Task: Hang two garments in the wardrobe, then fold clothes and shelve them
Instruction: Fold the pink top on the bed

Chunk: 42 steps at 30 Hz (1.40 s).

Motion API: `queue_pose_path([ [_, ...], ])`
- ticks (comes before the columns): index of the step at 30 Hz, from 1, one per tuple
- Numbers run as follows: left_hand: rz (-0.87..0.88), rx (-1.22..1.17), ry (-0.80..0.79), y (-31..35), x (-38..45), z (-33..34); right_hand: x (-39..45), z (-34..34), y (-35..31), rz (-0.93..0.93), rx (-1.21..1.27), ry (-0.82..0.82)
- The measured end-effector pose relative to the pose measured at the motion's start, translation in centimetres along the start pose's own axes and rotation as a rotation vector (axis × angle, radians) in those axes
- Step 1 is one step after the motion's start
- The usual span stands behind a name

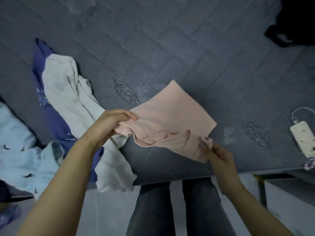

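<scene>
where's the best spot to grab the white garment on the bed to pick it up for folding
Probably its near end, which drapes over the bed's edge toward the person. Come from the front with the left hand; that end hangs free, while the far end lies on the blue garment.

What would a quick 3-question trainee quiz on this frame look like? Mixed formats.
1. True or false: both hands hold the pink garment.
2. Which garment lies on top of the blue garment? A) white garment B) black garment C) pink garment
3. Fill in: the white power strip lies on the bed to the person's ____.

Key: 1 true, left hand and right hand each grip an edge; 2 A; 3 right.
</scene>
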<state>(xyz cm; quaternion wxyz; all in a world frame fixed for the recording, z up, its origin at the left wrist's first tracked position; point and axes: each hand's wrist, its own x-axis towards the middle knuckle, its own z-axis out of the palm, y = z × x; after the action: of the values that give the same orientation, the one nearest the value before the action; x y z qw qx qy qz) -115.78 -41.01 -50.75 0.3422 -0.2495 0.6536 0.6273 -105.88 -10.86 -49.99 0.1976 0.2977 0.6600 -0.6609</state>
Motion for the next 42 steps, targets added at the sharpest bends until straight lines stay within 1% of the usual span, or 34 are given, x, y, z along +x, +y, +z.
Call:
queue_pose_path([
  [1, -0.007, -0.025, 0.026, 0.4, -1.3, 0.8, -0.6, -1.5, -1.7, 0.007, 0.003, 0.009],
  [3, -0.06, -0.108, 0.027, 1.3, -4.0, 2.2, -1.8, -4.1, -5.0, 0.014, -0.006, -0.015],
  [5, -0.127, -0.266, 0.031, 2.4, -6.3, 3.3, -2.7, -6.0, -8.1, 0.017, -0.014, -0.062],
  [8, -0.164, -0.511, 0.086, 4.7, -7.6, 4.2, -1.8, -8.4, -11.6, 0.054, 0.002, -0.112],
  [10, -0.176, -0.571, 0.098, 6.5, -6.5, 5.3, 1.2, -9.5, -12.9, 0.082, -0.048, -0.108],
  [11, -0.176, -0.574, 0.106, 7.3, -5.3, 5.9, 3.5, -9.7, -13.2, 0.091, -0.064, -0.072],
  [13, -0.156, -0.622, 0.136, 8.4, -1.9, 7.7, 8.7, -9.4, -13.3, 0.098, -0.104, -0.007],
  [14, -0.135, -0.651, 0.14, 8.5, 0.1, 8.7, 11.6, -9.1, -12.8, 0.086, -0.114, 0.007],
  [15, -0.099, -0.638, 0.177, 7.8, 2.6, 9.5, 14.5, -9.0, -11.8, 0.072, -0.121, 0.012],
  [16, -0.058, -0.573, 0.237, 6.4, 5.0, 10.3, 17.1, -9.0, -10.2, 0.085, -0.139, 0.012],
  [18, -0.033, -0.242, 0.375, 2.0, 8.6, 11.4, 20.1, -9.6, -5.1, 0.193, -0.236, 0.015],
  [19, -0.056, -0.076, 0.436, -0.8, 9.7, 11.7, 20.6, -10.1, -2.1, 0.263, -0.26, 0.025],
  [20, -0.104, 0.019, 0.46, -3.7, 10.2, 12.0, 20.5, -10.6, 0.9, 0.307, -0.263, 0.038],
  [22, -0.194, 0.109, 0.461, -9.1, 9.7, 12.5, 19.0, -11.2, 5.6, 0.298, -0.267, 0.077],
  [24, -0.224, 0.15, 0.431, -13.5, 7.7, 12.9, 16.6, -11.6, 9.0, 0.297, -0.291, 0.094],
  [27, -0.267, 0.127, 0.398, -18.3, 4.3, 13.8, 12.5, -12.2, 12.4, 0.37, -0.253, 0.047],
  [29, -0.27, 0.132, 0.427, -19.9, 2.9, 14.1, 10.1, -12.1, 13.6, 0.396, -0.26, 0.034],
  [33, -0.285, 0.36, 0.419, -21.0, 3.0, 13.8, 8.2, -11.5, 14.3, 0.319, -0.37, -0.001],
  [35, -0.263, 0.423, 0.415, -21.3, 3.2, 13.3, 8.0, -11.7, 14.6, 0.287, -0.444, -0.01],
  [39, -0.236, 0.541, 0.454, -22.5, 2.0, 11.8, 7.3, -13.3, 15.5, 0.287, -0.571, -0.029],
  [42, -0.226, 0.63, 0.409, -22.9, 1.5, 11.5, 6.9, -13.6, 16.0, 0.297, -0.59, -0.035],
])
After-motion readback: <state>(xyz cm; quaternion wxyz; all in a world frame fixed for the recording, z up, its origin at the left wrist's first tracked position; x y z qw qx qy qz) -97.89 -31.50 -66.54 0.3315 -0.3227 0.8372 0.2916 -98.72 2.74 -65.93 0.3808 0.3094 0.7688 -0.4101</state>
